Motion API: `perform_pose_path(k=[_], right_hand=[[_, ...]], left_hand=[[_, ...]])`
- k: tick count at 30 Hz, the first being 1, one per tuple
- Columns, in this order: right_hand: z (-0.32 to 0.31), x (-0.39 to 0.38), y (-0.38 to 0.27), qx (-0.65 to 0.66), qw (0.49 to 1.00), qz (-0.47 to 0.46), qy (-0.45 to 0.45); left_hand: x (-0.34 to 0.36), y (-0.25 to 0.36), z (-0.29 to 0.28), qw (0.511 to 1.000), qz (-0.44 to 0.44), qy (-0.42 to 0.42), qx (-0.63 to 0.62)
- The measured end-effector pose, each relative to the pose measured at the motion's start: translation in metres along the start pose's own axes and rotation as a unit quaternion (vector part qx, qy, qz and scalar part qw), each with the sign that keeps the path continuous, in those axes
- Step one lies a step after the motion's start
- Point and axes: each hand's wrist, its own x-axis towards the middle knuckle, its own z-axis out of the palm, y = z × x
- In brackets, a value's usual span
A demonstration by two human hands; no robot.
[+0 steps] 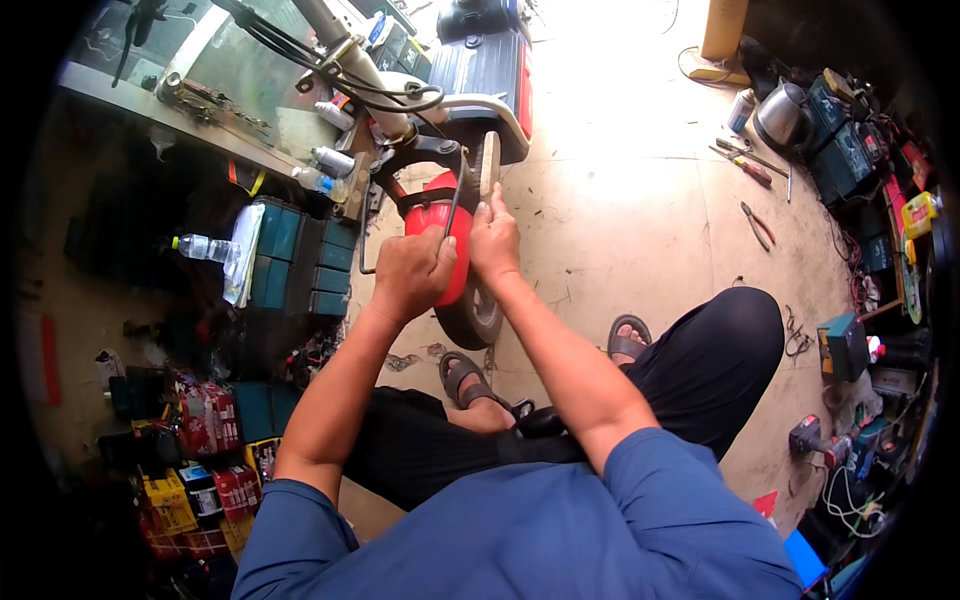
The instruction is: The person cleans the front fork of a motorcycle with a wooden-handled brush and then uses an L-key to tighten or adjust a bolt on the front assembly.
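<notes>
In front of me stands a small scooter's front end, with a red front fender over a black tyre. My left hand is closed at the fender's side, around the lower end of a thin dark metal rod. Part of the fender lies behind my knuckles. My right hand grips a flat, tan, wooden-looking bar beside the wheel, one finger stretched along it. The bar stands nearly upright, and its lower end is hidden in my palm. A white steering tube with black cables rises above the fork.
Pliers, a screwdriver and a kettle are on the right floor. A cordless drill lies lower right. At left are a glass-topped counter, a water bottle and stacked teal batteries. My sandalled feet flank the wheel.
</notes>
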Motion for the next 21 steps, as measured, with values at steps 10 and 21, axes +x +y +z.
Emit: perform_pose_path(k=[10,21], right_hand=[[-0.020,-0.051,-0.003,0.014,0.997,0.045,-0.067],[-0.021,-0.060,0.000,-0.010,0.998,-0.042,-0.056]], left_hand=[[-0.010,-0.010,0.003,1.000,-0.008,0.010,0.009],[-0.010,-0.005,-0.002,1.000,-0.028,0.005,-0.003]])
